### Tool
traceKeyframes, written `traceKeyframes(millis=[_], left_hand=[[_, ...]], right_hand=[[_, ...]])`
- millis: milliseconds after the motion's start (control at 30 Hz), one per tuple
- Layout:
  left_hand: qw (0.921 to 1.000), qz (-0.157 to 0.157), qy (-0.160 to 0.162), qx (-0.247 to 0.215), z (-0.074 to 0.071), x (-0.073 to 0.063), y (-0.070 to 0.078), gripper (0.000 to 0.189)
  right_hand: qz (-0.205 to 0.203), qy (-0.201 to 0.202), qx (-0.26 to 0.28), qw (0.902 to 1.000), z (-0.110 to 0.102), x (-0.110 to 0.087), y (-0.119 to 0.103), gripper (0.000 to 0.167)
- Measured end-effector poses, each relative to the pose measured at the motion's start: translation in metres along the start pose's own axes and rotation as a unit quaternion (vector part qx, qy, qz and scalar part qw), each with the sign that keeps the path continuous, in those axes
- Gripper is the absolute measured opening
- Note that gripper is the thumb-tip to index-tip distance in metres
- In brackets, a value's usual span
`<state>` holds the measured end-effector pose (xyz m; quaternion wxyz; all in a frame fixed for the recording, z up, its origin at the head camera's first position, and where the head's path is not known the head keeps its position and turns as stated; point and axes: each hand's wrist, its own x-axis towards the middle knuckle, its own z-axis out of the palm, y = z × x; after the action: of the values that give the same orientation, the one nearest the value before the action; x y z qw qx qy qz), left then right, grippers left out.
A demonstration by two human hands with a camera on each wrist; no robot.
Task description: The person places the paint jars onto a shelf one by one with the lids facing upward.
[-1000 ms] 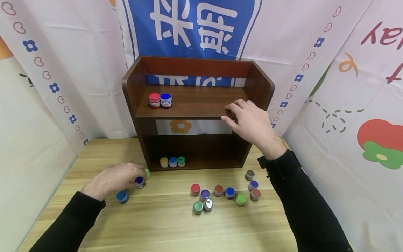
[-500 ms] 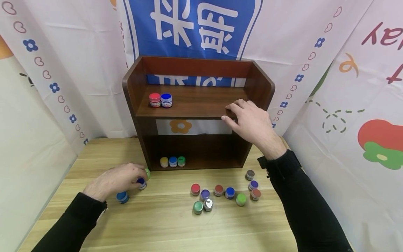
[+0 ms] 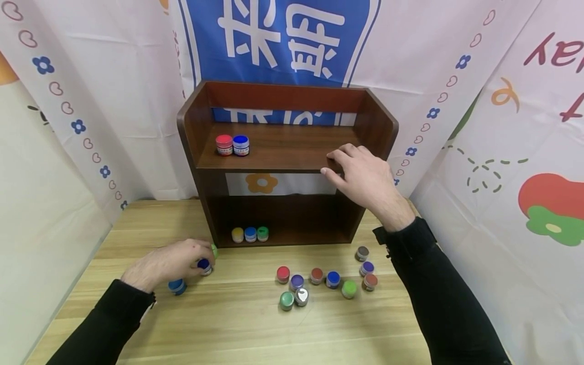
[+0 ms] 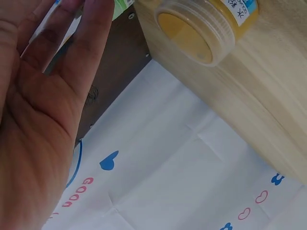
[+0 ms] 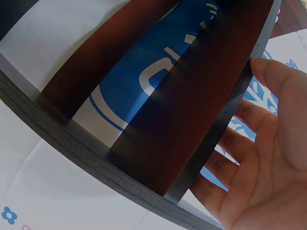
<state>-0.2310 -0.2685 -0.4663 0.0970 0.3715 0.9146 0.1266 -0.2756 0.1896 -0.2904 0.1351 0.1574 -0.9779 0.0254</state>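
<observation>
My left hand (image 3: 166,263) is low on the table, left of the brown wooden shelf (image 3: 292,165). Its thumb and fingers hold a small paint jar with a dark blue lid (image 3: 205,266). Beyond the fingertips, a light green jar (image 3: 214,250) is partly hidden, and a blue-lidded jar (image 3: 177,287) sits below the wrist. In the left wrist view, a clear jar of yellow paint (image 4: 206,28) is close to the fingers. My right hand (image 3: 365,177) grips the shelf's middle board at its right end, with the thumb (image 5: 268,72) at the front edge.
A red-lidded jar (image 3: 224,145) and a blue-lidded jar (image 3: 241,145) stand on the upper level. Below are a yellow jar (image 3: 238,234), a blue one (image 3: 250,234) and a green one (image 3: 262,233). Several more jars, including a silver-lidded one (image 3: 301,296), are scattered in front. Printed cloth (image 3: 137,101) surrounds the table.
My left hand has shifted slightly to the right and the dark blue jar has moved a little with it. The right hand stays in place on the shelf.
</observation>
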Motion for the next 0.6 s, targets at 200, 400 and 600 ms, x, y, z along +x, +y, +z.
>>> traceKeyframes(millis=[200,400,600], left_hand=[[0.9998,0.017,0.012,0.007,-0.003,0.003,0.006,0.023],[0.9977,0.051,0.037,0.025,-0.012,0.008,0.020,0.022],[0.9931,0.076,0.069,0.056,-0.021,0.012,0.037,0.024]], right_hand=[[0.000,0.001,0.001,1.0000,0.000,0.000,0.000,0.061],[0.001,-0.002,0.003,1.0000,0.000,0.000,0.000,0.062],[0.004,-0.002,0.000,1.0000,0.000,0.000,-0.001,0.062]])
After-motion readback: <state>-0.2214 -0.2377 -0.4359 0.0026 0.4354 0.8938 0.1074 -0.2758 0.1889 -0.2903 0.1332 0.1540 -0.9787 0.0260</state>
